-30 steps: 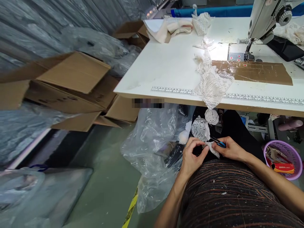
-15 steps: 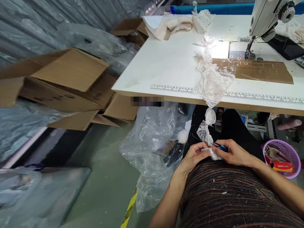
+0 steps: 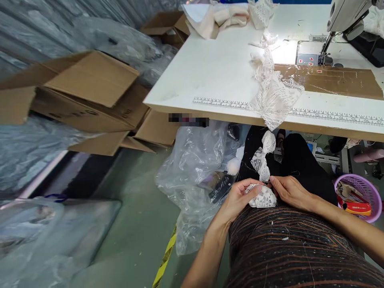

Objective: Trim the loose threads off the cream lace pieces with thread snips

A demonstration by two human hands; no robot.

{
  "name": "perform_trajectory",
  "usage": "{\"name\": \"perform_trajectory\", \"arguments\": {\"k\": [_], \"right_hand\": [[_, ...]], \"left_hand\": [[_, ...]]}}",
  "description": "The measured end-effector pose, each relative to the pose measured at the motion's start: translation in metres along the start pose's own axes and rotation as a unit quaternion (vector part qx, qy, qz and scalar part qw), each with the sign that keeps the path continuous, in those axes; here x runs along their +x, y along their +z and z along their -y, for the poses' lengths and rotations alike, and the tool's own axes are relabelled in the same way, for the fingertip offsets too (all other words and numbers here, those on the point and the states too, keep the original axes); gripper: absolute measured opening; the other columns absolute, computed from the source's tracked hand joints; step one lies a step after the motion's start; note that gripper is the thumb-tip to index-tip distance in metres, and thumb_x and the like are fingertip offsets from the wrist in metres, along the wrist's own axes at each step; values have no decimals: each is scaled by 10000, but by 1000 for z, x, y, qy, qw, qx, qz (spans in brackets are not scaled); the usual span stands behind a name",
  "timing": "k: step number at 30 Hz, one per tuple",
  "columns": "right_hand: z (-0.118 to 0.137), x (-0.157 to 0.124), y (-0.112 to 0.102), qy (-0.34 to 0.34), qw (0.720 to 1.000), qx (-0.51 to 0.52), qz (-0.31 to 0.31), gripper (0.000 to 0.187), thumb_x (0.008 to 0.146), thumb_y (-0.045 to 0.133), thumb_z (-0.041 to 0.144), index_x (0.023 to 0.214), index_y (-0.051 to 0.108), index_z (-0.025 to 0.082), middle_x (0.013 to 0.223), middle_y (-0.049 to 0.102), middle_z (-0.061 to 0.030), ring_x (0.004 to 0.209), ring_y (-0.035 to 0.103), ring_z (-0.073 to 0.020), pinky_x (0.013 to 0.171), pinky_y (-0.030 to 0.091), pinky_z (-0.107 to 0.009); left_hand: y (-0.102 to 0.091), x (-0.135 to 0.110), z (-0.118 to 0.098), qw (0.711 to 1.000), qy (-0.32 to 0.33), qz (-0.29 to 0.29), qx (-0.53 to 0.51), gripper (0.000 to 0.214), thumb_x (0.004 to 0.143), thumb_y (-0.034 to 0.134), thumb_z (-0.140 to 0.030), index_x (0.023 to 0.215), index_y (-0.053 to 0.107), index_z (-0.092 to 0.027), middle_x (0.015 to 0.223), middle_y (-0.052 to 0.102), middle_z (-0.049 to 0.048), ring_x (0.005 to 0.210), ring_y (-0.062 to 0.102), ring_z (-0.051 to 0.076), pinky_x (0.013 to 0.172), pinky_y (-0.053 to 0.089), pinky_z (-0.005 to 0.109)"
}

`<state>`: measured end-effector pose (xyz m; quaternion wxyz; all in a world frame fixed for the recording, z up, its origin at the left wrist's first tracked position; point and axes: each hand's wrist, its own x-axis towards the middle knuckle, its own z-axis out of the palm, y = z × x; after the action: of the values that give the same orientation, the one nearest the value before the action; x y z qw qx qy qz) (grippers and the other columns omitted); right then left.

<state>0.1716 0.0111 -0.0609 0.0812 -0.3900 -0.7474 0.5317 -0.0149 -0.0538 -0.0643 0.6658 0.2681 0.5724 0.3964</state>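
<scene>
My left hand (image 3: pixel 242 196) is closed on a white lace piece (image 3: pixel 263 197), pinching its upper edge between thumb and fingers over my lap. Close beside it, my right hand (image 3: pixel 289 191) is closed, thumb and forefinger together at the lace's top edge. Thread snips seen in that hand earlier are now almost wholly hidden by it; only a dark sliver shows between the hands. From there a chain of gathered white lace (image 3: pixel 268 142) runs up over the table edge and across the tabletop.
A sewing machine (image 3: pixel 345 18) stands on the white table (image 3: pixel 216 74) at the upper right. Brown tape or card (image 3: pixel 336 82) lies before it. Left are an open cardboard box (image 3: pixel 90 88) and clear plastic bags (image 3: pixel 198 160). A purple basket (image 3: pixel 376 200) stands at the right.
The lace piece has spread out below my left fingers, showing more of its surface. My right hand has turned, hiding the blue-handled snips. The view has shifted slightly.
</scene>
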Motion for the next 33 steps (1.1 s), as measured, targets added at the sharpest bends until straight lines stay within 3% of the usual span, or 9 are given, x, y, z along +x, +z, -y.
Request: {"name": "perform_trajectory", "arguments": {"k": [6,14,21,26,29,31,33], "right_hand": [[6,5,2,1,998,-57,15,441,1037,323,354,684,534,196,575,443,32,513,336,-108,552,256,-258],[19,8,2,54,988,-141,-12,395,1048,372,327,800,638,173,640,560,-1,551,426,-120,580,261,-258],[17,7,2,36,986,-160,-7,370,1036,397,349,796,624,183,648,581,-11,566,481,-138,575,257,-268],[3,7,-4,5,994,-76,-82,383,1015,355,401,783,580,195,629,524,10,558,469,-135,571,299,-263],[-13,9,-11,-21,988,7,-152,376,979,375,489,807,555,207,612,475,33,550,433,-129,548,335,-252],[-24,16,-15,-24,975,49,-216,343,930,454,521,806,535,212,595,426,50,533,391,-121,511,327,-243],[-34,27,-16,-29,955,75,-287,308,873,537,514,816,530,211,601,413,56,528,380,-116,490,325,-240]], "left_hand": [[0,-1,0,1000,16,-5,17,397,672,823,-518,849,791,-164,780,759,46,658,640,151,626,486,244],[6,0,-3,999,23,-32,18,431,639,828,-528,824,793,-140,725,730,33,632,587,131,607,452,231],[7,2,-6,998,28,-6,50,389,690,794,-509,779,776,-131,627,657,-1,561,517,100,548,401,213],[8,0,-12,997,28,-14,74,439,685,791,-534,853,790,-128,721,725,43,610,581,130,575,435,226],[5,1,-15,992,39,12,117,429,754,737,-532,935,797,-147,791,760,65,653,631,158,595,469,241],[1,8,-14,980,74,29,180,387,829,671,-501,985,794,-169,848,773,74,711,665,181,640,501,261],[-4,23,-10,948,144,7,285,318,896,606,-424,1010,791,-191,900,772,80,780,683,199,720,523,297]]}}
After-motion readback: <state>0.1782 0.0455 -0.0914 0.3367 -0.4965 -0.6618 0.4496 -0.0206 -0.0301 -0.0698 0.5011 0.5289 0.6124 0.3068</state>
